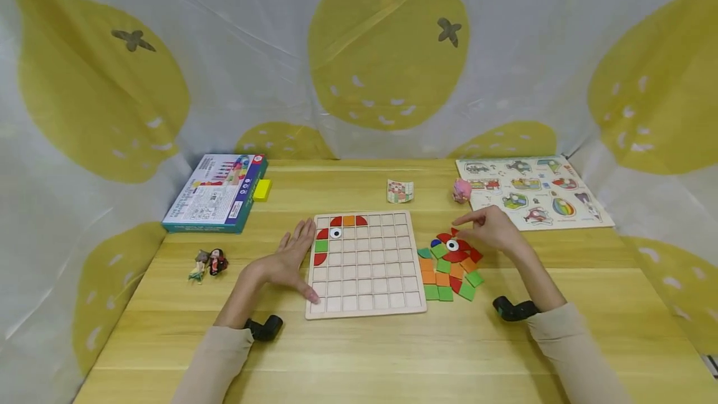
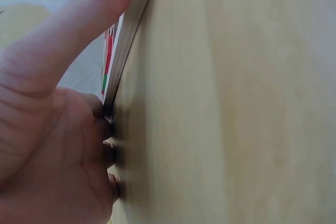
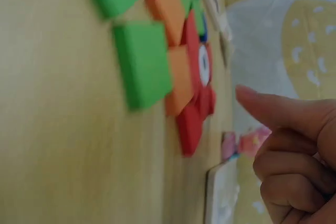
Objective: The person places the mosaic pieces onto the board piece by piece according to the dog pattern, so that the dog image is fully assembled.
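Note:
A square wooden grid board (image 1: pixel 364 279) lies in the middle of the table. In its upper left cells sit red quarter-rounds, an orange square, a green square and an eye tile (image 1: pixel 335 233). My left hand (image 1: pixel 286 264) rests spread along the board's left edge, thumb on its lower left corner; the left wrist view shows the fingertips against the table. My right hand (image 1: pixel 490 229) hovers over the upper right of a pile of coloured tiles (image 1: pixel 443 279). Its index finger points left and the other fingers bend; no piece shows between finger and thumb in the right wrist view (image 3: pixel 294 150).
A boxed game (image 1: pixel 215 195) with a yellow block (image 1: pixel 262 190) stands at the back left, two small figurines (image 1: pixel 209 264) nearer. Behind the board lies a pattern card (image 1: pixel 400 191). A pink toy (image 1: pixel 462 190) and a picture puzzle board (image 1: pixel 538 204) are at the back right.

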The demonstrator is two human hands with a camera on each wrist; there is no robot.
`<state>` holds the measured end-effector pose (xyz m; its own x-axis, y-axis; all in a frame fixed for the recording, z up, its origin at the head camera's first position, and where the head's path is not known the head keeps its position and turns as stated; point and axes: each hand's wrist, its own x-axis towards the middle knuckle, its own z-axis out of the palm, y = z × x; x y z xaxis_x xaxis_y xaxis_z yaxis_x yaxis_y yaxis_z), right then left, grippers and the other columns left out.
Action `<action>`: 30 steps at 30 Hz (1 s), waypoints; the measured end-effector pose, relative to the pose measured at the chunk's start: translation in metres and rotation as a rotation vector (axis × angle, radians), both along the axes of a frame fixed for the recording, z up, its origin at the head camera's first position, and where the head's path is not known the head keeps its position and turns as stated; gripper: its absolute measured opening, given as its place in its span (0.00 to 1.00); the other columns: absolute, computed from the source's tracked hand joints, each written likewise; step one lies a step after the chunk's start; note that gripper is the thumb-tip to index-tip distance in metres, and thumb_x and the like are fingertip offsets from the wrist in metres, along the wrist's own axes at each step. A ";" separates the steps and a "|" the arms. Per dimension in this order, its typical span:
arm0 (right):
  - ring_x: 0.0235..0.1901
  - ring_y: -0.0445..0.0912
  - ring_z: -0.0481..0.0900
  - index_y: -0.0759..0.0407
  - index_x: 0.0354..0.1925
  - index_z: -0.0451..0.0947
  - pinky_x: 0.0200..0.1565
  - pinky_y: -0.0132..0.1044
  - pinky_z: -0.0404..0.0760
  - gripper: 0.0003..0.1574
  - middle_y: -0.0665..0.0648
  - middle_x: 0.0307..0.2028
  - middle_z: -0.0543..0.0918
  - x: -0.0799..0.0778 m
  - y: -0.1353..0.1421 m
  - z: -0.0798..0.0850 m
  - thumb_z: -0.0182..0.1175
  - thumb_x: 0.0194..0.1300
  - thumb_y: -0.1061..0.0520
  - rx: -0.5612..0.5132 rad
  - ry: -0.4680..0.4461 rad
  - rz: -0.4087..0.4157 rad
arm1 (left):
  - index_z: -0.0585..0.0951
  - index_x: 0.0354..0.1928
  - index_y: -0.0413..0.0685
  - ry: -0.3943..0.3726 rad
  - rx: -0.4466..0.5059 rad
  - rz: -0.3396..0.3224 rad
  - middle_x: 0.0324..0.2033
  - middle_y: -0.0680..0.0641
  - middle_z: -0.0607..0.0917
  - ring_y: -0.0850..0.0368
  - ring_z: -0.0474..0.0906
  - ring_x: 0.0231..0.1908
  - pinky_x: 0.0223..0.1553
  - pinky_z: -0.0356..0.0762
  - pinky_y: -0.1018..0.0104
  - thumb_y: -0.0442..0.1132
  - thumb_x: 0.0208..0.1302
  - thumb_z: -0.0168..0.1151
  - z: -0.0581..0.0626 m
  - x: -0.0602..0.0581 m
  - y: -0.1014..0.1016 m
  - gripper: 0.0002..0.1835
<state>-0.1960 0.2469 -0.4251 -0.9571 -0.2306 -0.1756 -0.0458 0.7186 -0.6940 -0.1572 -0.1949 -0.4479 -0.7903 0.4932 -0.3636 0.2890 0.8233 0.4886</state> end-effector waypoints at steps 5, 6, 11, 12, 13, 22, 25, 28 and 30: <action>0.19 0.43 0.57 0.59 0.42 0.87 0.24 0.32 0.58 0.15 0.47 0.14 0.62 -0.005 0.010 -0.012 0.70 0.56 0.54 0.018 -0.037 -0.037 | 0.29 0.74 0.40 0.009 -0.004 0.007 0.75 0.38 0.26 0.40 0.20 0.75 0.74 0.26 0.39 0.67 0.30 0.77 0.000 0.002 -0.006 0.83; 0.19 0.43 0.58 0.59 0.41 0.87 0.24 0.32 0.59 0.15 0.47 0.14 0.63 -0.007 0.008 -0.015 0.70 0.56 0.54 0.015 -0.045 -0.043 | 0.29 0.74 0.41 0.011 -0.007 0.005 0.75 0.39 0.26 0.40 0.20 0.75 0.74 0.26 0.39 0.67 0.30 0.77 0.000 0.002 -0.006 0.83; 0.18 0.43 0.59 0.58 0.38 0.87 0.21 0.32 0.59 0.15 0.46 0.13 0.66 -0.015 0.001 -0.021 0.72 0.53 0.52 -0.008 -0.082 -0.086 | 0.28 0.74 0.41 0.022 -0.012 -0.016 0.75 0.39 0.25 0.40 0.20 0.75 0.74 0.26 0.38 0.68 0.31 0.77 -0.001 0.000 -0.003 0.83; 0.18 0.44 0.59 0.59 0.38 0.87 0.21 0.33 0.58 0.16 0.47 0.13 0.65 -0.016 0.001 -0.021 0.73 0.53 0.51 -0.013 -0.079 -0.087 | 0.28 0.74 0.40 0.021 -0.012 -0.017 0.75 0.39 0.26 0.40 0.20 0.75 0.74 0.26 0.38 0.68 0.31 0.77 -0.001 0.000 -0.003 0.83; 0.18 0.44 0.59 0.60 0.38 0.87 0.21 0.33 0.58 0.16 0.47 0.14 0.65 -0.016 0.000 -0.021 0.73 0.52 0.51 -0.019 -0.077 -0.088 | 0.28 0.74 0.41 0.018 -0.017 -0.017 0.75 0.39 0.26 0.40 0.20 0.75 0.74 0.26 0.38 0.68 0.31 0.77 -0.001 0.000 -0.002 0.83; 0.16 0.42 0.58 0.60 0.38 0.86 0.21 0.32 0.60 0.15 0.47 0.12 0.65 -0.025 0.000 -0.023 0.74 0.51 0.56 -0.017 -0.058 -0.036 | 0.28 0.74 0.41 0.003 -0.016 -0.008 0.75 0.39 0.26 0.41 0.20 0.75 0.74 0.26 0.39 0.67 0.30 0.77 0.002 -0.001 0.001 0.83; 0.15 0.41 0.58 0.61 0.36 0.87 0.21 0.32 0.60 0.13 0.46 0.11 0.65 -0.026 -0.003 -0.020 0.73 0.51 0.56 0.003 -0.026 -0.023 | 0.29 0.74 0.41 0.004 -0.016 -0.006 0.75 0.39 0.26 0.41 0.21 0.75 0.74 0.26 0.39 0.67 0.30 0.77 0.002 -0.001 0.001 0.83; 0.14 0.41 0.56 0.61 0.36 0.87 0.21 0.33 0.60 0.13 0.47 0.11 0.63 -0.026 -0.012 -0.015 0.72 0.53 0.55 -0.016 -0.013 -0.007 | 0.29 0.74 0.41 0.000 -0.018 -0.001 0.75 0.39 0.26 0.41 0.20 0.75 0.74 0.26 0.39 0.67 0.30 0.77 0.001 -0.001 0.001 0.83; 0.14 0.42 0.56 0.59 0.36 0.87 0.20 0.33 0.59 0.13 0.47 0.11 0.61 -0.025 -0.025 -0.010 0.72 0.54 0.54 -0.052 -0.021 0.002 | 0.28 0.74 0.41 0.002 -0.017 -0.005 0.75 0.39 0.26 0.41 0.20 0.75 0.74 0.26 0.39 0.67 0.30 0.77 0.000 -0.001 0.001 0.83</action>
<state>-0.2206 0.2220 -0.4350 -0.9528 -0.2416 -0.1839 -0.0318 0.6817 -0.7309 -0.1577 -0.1944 -0.4475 -0.7885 0.4908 -0.3707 0.2940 0.8301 0.4737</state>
